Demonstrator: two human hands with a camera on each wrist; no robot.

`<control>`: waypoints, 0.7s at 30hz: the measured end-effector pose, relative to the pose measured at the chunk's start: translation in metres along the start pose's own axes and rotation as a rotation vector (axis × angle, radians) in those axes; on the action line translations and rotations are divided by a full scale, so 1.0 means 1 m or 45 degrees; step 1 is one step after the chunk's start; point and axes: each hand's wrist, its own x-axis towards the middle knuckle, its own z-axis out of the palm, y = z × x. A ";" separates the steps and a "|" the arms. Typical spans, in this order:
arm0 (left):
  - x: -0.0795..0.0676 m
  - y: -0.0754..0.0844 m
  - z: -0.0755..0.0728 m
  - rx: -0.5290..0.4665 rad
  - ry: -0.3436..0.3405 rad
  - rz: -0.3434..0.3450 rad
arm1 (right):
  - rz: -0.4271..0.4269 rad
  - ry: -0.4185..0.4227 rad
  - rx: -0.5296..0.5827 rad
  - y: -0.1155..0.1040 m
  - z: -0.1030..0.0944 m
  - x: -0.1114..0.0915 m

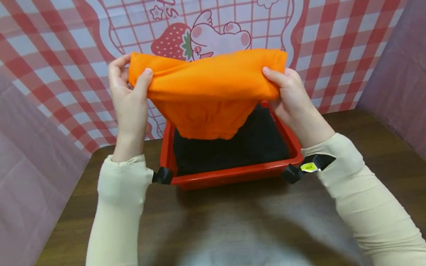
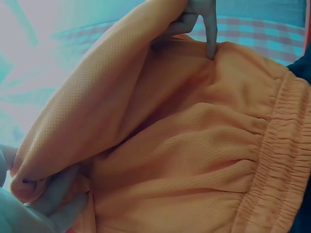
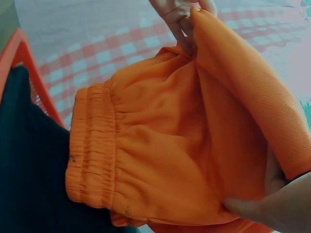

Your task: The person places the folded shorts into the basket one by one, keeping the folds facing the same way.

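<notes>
Orange shorts point(image 1: 207, 79) hang between my two hands, above a red basket point(image 1: 237, 174). My left hand point(image 1: 129, 94) pinches one end of the folded upper edge, thumb in front. At the opposite end my right hand point(image 1: 290, 92) grips the fabric, its thumb lying on the near face. The gathered elastic waistband point(image 3: 92, 145) hangs lowest, over dark folded cloth point(image 1: 230, 150) inside the basket. In the left wrist view, the left fingers point(image 2: 63, 194) are partly covered by the rolled fabric. Fine mesh shows on the folded-over part.
The basket stands on a brown wooden table point(image 1: 356, 157), close to a red-and-white checked backdrop point(image 1: 342, 28) with strawberry prints. Pinkish curtains point(image 1: 10, 128) stand at both sides. Black straps with small cameras point(image 1: 163, 175) sit on both wrists.
</notes>
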 end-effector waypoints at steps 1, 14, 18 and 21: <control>0.002 0.001 0.002 0.001 -0.003 0.000 | -0.009 0.003 -0.001 -0.002 0.000 0.002; 0.023 0.009 0.027 -0.048 -0.015 -0.017 | -0.130 0.100 0.044 -0.019 0.005 0.045; 0.027 0.005 0.031 -0.065 -0.018 -0.049 | -0.126 0.102 0.026 -0.020 0.004 0.056; 0.028 0.003 0.033 -0.060 -0.005 -0.082 | -0.146 0.105 0.032 -0.019 0.002 0.062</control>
